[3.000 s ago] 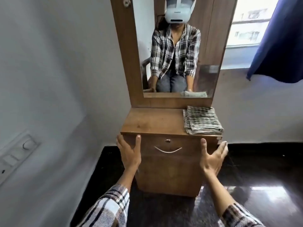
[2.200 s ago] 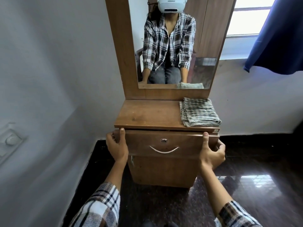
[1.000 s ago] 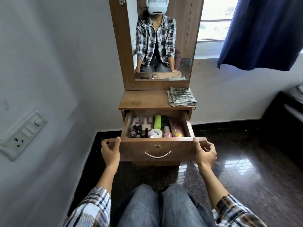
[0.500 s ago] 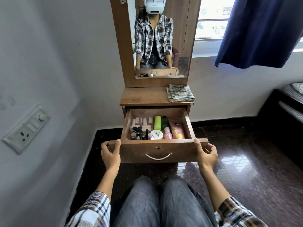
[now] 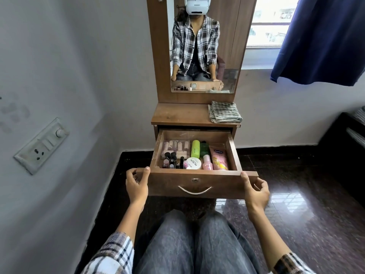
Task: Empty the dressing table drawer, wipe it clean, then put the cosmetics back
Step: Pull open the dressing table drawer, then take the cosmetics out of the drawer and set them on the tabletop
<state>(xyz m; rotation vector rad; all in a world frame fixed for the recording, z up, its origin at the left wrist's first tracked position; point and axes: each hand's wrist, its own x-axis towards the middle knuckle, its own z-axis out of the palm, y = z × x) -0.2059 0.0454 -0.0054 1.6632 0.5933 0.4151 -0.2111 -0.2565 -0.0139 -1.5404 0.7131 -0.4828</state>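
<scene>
Presently: drawer standing pulled out of the dressing table, cosmetics lying inside. Left hand and right hand are gripping its near front corners, probably steadying it square for emptying. Folded cloth is waiting far right for wiping.

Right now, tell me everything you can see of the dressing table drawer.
The drawer is brown wood-look board, pulled well out from under the tabletop and roughly level. Its front panel carries a small round keyhole above a curved metal handle. The pale inside floor looks scuffed. It is still full: a lime green bottle, a pink tube, a white jar, small dark bottles. The left hand and right hand grip the two ends of the front panel.
</scene>
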